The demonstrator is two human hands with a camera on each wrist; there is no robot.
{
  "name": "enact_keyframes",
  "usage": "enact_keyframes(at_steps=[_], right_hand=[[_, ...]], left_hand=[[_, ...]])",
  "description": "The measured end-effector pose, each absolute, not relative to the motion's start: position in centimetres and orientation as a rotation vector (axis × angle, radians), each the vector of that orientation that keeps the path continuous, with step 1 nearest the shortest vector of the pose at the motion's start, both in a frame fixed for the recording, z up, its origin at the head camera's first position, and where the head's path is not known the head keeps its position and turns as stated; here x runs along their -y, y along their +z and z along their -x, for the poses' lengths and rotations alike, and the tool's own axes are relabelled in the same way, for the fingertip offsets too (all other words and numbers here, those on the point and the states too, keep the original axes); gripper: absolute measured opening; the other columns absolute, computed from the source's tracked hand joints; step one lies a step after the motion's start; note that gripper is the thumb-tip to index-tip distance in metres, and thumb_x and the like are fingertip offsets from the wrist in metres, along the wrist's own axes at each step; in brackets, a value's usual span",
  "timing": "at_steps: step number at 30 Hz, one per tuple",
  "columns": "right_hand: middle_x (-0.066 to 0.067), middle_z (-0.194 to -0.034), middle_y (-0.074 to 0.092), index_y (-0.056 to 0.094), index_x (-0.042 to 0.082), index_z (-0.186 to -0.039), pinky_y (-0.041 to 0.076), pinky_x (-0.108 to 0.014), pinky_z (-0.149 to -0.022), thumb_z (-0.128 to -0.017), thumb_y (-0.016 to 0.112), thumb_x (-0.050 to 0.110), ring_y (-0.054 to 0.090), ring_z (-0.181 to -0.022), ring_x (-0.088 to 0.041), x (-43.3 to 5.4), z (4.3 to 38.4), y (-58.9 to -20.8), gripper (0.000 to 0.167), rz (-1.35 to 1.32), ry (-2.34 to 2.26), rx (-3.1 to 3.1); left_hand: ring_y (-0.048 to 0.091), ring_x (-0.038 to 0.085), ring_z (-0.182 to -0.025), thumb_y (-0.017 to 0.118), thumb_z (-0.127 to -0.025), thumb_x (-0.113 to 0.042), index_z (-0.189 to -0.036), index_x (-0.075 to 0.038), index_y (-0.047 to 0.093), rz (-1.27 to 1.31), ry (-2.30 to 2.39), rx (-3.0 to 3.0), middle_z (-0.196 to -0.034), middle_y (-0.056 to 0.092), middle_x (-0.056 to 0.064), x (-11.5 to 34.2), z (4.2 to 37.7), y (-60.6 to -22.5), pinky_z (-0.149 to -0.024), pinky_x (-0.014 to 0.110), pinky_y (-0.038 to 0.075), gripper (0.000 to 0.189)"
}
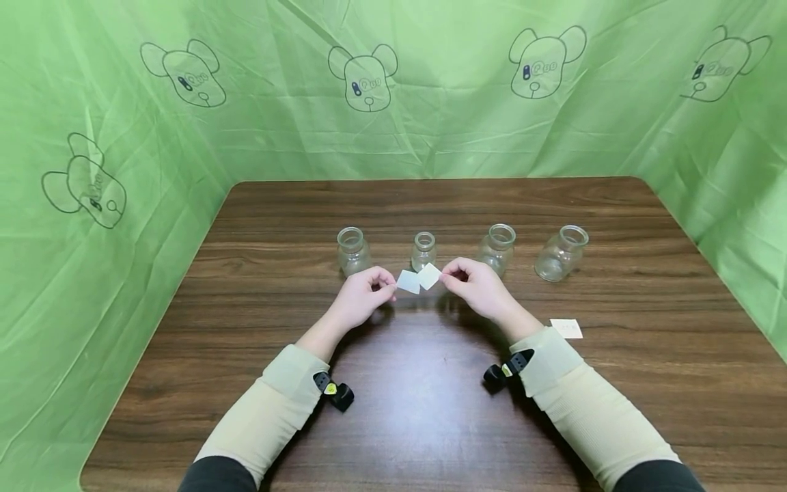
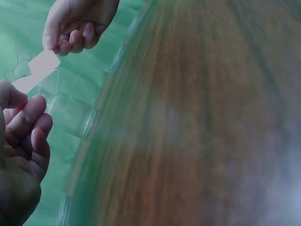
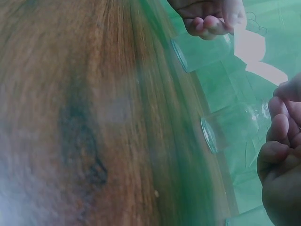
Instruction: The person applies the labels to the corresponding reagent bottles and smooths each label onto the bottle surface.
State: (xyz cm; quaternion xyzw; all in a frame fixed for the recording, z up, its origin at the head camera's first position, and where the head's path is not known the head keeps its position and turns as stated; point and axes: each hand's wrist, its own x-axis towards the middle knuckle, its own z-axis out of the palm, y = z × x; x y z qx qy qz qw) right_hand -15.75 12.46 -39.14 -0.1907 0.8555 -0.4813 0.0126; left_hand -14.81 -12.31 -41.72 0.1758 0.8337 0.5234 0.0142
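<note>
Left sleeve, 7 o'clock | left grip pinches bluish paper | right grip pinches whitish paper, glass jar at its 12 o'clock

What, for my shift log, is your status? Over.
Left hand pinching one paper slip. Right hand pinching another paper slip. Small jar behind; nothing visibly blocking.

Table: brown wood grain, rounded far corners, shiny toward the near middle.
Green cloth: creased, hanging behind the table and at both sides.
Printed heads: round-eared outlines, four across the upper cloth, one lower at left.
Glass jars: four, clear, open-mouthed, in a row; second from left smallest.
White card: flat on the table, nearer the viewer than the rightmost jar.
</note>
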Motion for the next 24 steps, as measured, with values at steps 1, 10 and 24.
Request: enact_keyframes(at_steps=[1, 10, 24], right_hand=[[0.0, -0.075, 0.059, 0.065, 0.006, -0.088, 0.042, -0.027, -0.062, -0.087, 0.065, 0.011, 0.051, -0.069, -0.016, -12.5, 15.8, -39.3, 0.006, 0.596, -1.498, -2.672], [0.001, -0.074, 0.058, 0.065, 0.008, -0.088, 0.041, -0.026, -0.061, -0.087, 0.065, 0.015, 0.05, -0.069, -0.015, -13.0, 16.0, -39.9, 0.007, 0.603, -1.476, -2.712], [0.0, -0.074, 0.058, 0.065, 0.007, -0.088, 0.041, -0.028, -0.06, -0.087, 0.065, 0.013, 0.05, -0.068, -0.016, -13.5, 16.1, -39.6, 0.007, 0.57, -1.484, -2.712]], left_hand=[[0.063, 0.018, -0.069, 0.061, -0.086, -0.011, -0.086, -0.006, 0.062, -0.54, 1.631, -2.59, -0.068, 0.064, -0.001, 12.4, 14.8, -41.8, -0.062, 0.027, 0.047, 0.005], [0.063, 0.016, -0.068, 0.061, -0.086, -0.013, -0.084, -0.008, 0.062, -0.452, 1.555, -2.615, -0.068, 0.064, -0.003, 14.3, 14.4, -42.2, -0.058, 0.027, 0.045, 0.005], [0.055, 0.013, -0.057, 0.063, -0.083, -0.014, -0.081, -0.01, 0.063, -0.382, 1.373, -2.567, -0.063, 0.059, -0.002, 17.6, 13.6, -42.8, -0.054, 0.027, 0.045, 0.005]])
